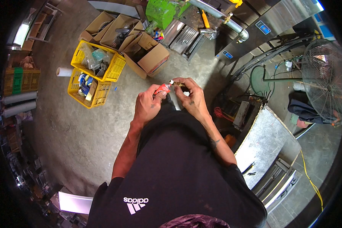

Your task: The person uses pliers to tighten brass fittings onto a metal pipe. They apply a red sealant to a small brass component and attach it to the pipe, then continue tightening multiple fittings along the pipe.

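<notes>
Red squeeze tube, up in front of the dark shirt, and the left hand has it pinched between thumb and fingers! Its end points at a small brass fitting, pinched in the fingertips of the right hand. Between them sits a pale tip; from here I cannot tell which piece owns it, or whether the two touch.

Fine work, this, and I'd say it rewards a steady left grip: light pressure on that soft-looking body, so nothing spurts. The right fingertips do best well back on the brass, turning it little by little, elbows tucked in.

Beyond the hands, concrete floor, so a dropped fitting could roll. An open cardboard box stands ahead, yellow crates to its left, a pedestal fan far right.
</notes>
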### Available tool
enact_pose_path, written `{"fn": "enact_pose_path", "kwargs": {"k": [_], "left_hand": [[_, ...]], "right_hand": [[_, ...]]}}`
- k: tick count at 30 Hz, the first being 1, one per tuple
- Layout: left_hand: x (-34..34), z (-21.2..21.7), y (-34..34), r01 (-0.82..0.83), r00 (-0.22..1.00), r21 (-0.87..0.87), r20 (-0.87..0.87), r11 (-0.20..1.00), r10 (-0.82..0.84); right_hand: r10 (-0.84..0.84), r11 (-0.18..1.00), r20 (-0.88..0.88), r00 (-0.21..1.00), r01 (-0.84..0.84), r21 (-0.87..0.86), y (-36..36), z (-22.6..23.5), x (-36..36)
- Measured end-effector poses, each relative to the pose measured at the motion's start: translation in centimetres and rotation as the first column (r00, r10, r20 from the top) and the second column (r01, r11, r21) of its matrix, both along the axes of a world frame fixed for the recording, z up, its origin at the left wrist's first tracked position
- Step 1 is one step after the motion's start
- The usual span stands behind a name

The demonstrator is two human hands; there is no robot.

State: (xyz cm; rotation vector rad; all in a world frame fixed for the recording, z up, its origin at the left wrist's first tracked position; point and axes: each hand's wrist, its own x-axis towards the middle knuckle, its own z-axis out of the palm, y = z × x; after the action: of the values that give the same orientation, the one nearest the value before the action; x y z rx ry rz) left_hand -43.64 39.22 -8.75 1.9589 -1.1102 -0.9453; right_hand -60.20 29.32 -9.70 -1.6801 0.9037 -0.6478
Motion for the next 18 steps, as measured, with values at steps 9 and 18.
{"fn": "enact_pose_path", "kwargs": {"k": [9,18], "left_hand": [[0.5,-0.5,0.0,-0.001,1.0,-0.008,-0.002,1.0,0.001],[0.8,-0.8,-0.4,-0.008,0.991,0.009,0.131,1.0,0.007]], "right_hand": [[0.016,0.999,-0.024,1.0,-0.017,-0.027,-0.2,0.4,0.2],[-0.07,0.911,0.132,0.989,0.01,0.411,-0.6,-1.4,-0.1]]}}
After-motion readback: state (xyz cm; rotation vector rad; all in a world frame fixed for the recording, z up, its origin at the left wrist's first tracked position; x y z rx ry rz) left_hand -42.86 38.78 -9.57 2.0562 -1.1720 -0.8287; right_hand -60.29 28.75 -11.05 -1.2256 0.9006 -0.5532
